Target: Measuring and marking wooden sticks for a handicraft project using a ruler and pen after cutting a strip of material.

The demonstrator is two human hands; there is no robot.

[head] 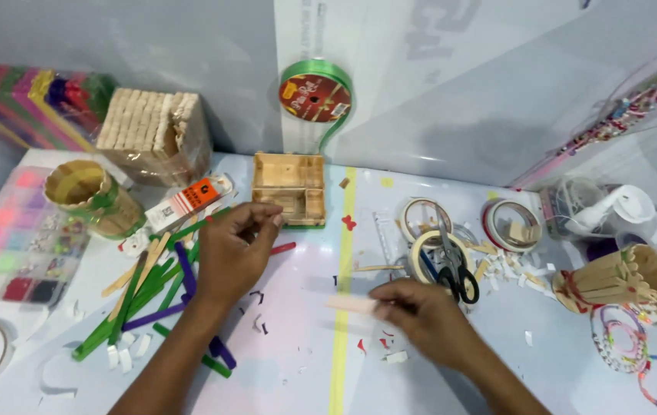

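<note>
Surface: white tabletop point(298, 361) scattered with paper scraps, a yellow tape stripe point(341, 307) running from the near edge toward the wall
Right hand: right hand point(421, 311) lies low on the table near the stripe, fingers pinched on one end of a plain wooden stick point(351, 304) that lies flat across the yellow stripe
Left hand: left hand point(236, 250) hovers above the table with fingers curled and thumb meeting fingertips; whether it grips something small I cannot tell
Beside the left hand: heap of coloured sticks point(152, 296), green, purple and plain wood, spread to its left; one red stick point(283, 248) just at its right
Beside the right hand: black-handled scissors point(455, 269) resting on rolls of masking tape point(430, 250)
Left edge: bead organiser box point(13, 238) with pink and green compartments; a round stick-built cup point(90, 196) behind it
Right edge: fan-shaped stick holder point(620, 278), beaded bracelets point(636, 350) in front of it
Farther back: small wooden stick box point(288, 188) with open compartments, bundle of plain sticks point(152, 131) in clear wrap
Wall: green ribbon spool point(315, 96) leaning against the grey wall
</note>
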